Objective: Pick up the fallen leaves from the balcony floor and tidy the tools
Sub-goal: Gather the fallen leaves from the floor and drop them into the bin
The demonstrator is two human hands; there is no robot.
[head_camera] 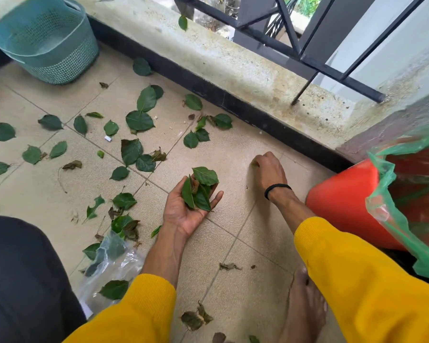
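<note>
From my remote seat I start at the far left corner of the balcony floor [245, 149], where a teal perforated laundry basket [45, 40] stands upright against the wall. In front of it the beige tiles carry a wide scatter of green fallen leaves [139, 120], spread from the left edge toward the middle, with a few brown, curled dry leaves [72, 165] mixed in among them. Nearer the bottom left I see a dark trouser knee [22, 280], and just beside it a crumpled clear plastic bag [114, 263] lying flat on the tiles with leaves on and under it. Moving toward the centre, my left hand [188, 211] rests palm up on the floor, fingers loosely cupped around a small bunch of gathered leaves [201, 189] lying in the palm. To its right, my right hand [268, 169], a black band [278, 189] on its wrist, reaches down to the tile near the black skirting; its fingertips pinch a small green leaf bit [254, 164], mostly hidden under the fingers. Both arms wear yellow sleeves [357, 280]. A bare foot [305, 308] stands on the tiles near the bottom edge, with more dry leaf scraps beside it. At the right edge an orange bucket [342, 201] lined with a green plastic bag [391, 214] stands close to the right forearm. Above, a stained concrete ledge [233, 60] carries a black metal railing [315, 60].
</note>
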